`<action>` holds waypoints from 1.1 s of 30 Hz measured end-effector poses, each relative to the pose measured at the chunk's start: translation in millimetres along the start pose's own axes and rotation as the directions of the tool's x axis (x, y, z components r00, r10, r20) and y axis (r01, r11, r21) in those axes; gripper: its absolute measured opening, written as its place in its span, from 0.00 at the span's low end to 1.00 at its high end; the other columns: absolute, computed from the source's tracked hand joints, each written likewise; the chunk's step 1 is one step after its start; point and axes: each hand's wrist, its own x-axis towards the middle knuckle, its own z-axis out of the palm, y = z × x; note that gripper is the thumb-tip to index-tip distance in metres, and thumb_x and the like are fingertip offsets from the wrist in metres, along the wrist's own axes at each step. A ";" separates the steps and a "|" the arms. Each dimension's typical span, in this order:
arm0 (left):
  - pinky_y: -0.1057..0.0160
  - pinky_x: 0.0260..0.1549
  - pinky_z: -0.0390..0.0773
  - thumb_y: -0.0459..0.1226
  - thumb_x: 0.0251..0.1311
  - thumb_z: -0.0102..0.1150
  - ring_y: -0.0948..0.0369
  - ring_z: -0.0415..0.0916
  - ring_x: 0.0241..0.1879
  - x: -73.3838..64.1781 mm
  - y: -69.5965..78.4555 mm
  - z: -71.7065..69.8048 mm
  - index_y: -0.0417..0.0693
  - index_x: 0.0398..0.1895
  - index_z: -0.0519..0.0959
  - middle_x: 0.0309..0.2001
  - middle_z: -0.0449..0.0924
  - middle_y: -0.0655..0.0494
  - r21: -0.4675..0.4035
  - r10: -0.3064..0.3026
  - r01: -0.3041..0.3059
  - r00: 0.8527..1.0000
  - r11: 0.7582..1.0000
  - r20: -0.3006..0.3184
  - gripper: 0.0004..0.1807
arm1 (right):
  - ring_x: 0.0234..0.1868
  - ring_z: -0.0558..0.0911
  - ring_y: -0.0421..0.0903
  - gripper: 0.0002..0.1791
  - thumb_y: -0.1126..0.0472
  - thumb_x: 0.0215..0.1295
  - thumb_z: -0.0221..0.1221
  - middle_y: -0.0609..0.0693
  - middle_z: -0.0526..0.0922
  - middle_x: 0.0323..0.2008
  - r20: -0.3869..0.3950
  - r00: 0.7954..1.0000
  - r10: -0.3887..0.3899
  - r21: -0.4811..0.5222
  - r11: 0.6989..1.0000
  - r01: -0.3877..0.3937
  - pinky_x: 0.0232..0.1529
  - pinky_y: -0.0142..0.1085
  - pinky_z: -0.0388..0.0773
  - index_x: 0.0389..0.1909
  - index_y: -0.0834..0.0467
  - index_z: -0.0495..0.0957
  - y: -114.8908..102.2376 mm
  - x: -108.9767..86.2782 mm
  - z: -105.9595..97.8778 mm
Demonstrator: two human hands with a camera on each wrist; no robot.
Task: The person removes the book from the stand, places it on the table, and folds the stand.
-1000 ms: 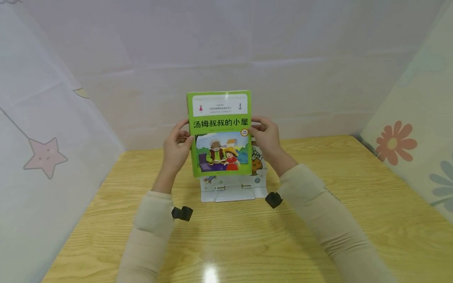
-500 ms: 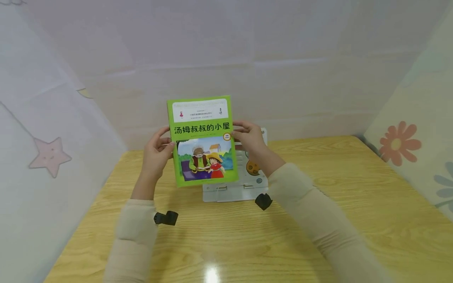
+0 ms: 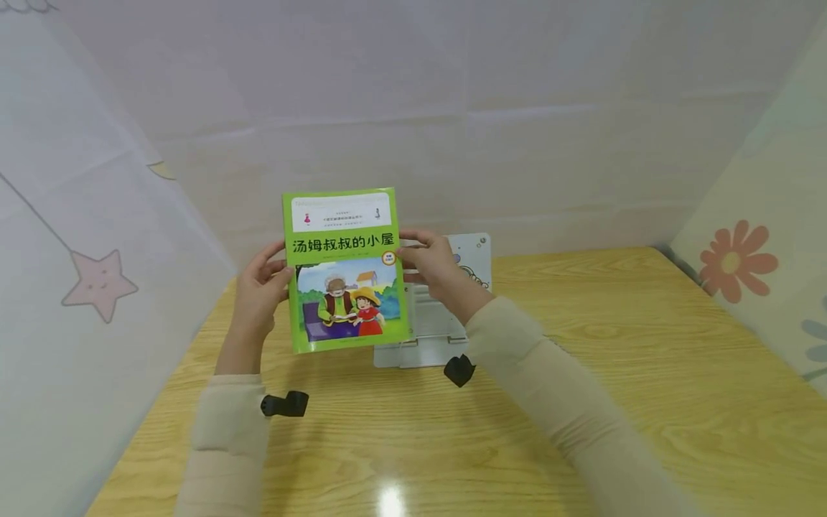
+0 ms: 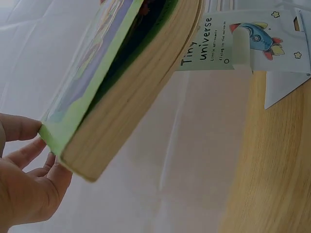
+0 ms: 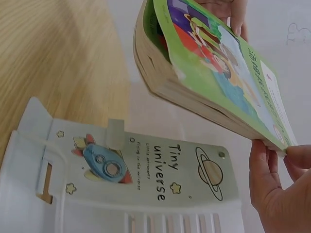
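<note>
A thick green picture-cover book (image 3: 345, 269) is held up in the air, its front cover facing me. My left hand (image 3: 260, 291) pinches its left edge, thumb in front and fingers behind. At the opposite edge my right hand (image 3: 436, 266) pinches it the same way, as the right wrist view also shows with that hand (image 5: 282, 179). The cover bulges slightly from the pages along the bottom in the left wrist view. Behind the book and to its right stands a white book stand (image 3: 439, 323), partly hidden. Its panel (image 5: 170, 170) carries a rocket, a planet and the words "Tiny universe".
The stand rests on a wooden table (image 3: 413, 431) near its far side. Pale cloth (image 3: 413, 108) hangs behind and at both sides, printed with a star (image 3: 100, 285) and a flower (image 3: 739, 262). Black wrist mounts (image 3: 284, 404) jut from both sleeves.
Both hands have carried the book leftward and slightly down, away from the front of the stand. More of the stand shows now, while it stays in place on the table.
</note>
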 end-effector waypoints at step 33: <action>0.68 0.20 0.74 0.26 0.56 0.48 0.63 0.74 0.25 -21.7 -37.6 -73.3 0.48 0.52 0.71 0.30 0.75 0.56 -0.276 -0.146 0.131 0.989 0.952 -0.034 0.20 | 0.32 0.79 0.49 0.16 0.70 0.55 0.53 0.54 0.78 0.34 0.110 0.956 0.272 0.035 0.960 -0.278 0.31 0.37 0.76 0.46 0.58 0.73 49.1 6.9 64.8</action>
